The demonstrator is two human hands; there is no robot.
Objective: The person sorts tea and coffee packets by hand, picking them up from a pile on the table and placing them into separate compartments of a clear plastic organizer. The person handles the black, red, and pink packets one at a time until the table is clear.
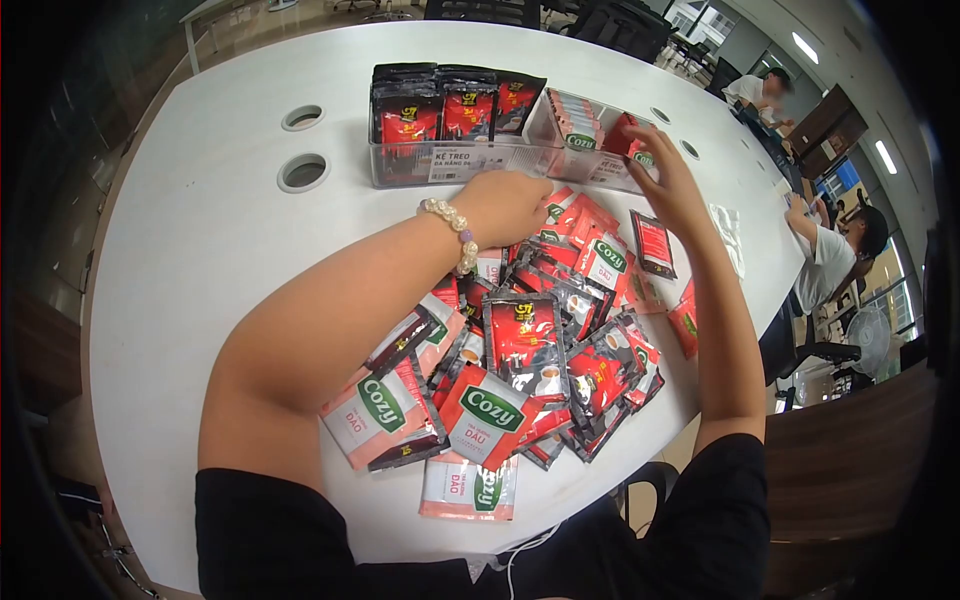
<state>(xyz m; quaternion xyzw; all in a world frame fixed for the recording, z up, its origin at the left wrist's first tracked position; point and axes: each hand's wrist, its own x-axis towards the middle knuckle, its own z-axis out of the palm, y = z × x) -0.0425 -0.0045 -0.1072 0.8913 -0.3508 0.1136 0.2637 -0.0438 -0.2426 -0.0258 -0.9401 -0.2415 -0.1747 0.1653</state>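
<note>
While the sachets [520,340] lie heaped at six o'clock, long axes mixed, the left hand [505,205] rests curled on them, grasp unclear, the right hand [660,175], fingers spread, holds a sachet [625,135] over the bin [480,160] at twelve, bare table [200,240] at nine.

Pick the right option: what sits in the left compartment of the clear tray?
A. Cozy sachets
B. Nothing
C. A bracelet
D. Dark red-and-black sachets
D: dark red-and-black sachets stand in the left part of the tray; the Cozy sachets fill the right part.
</note>
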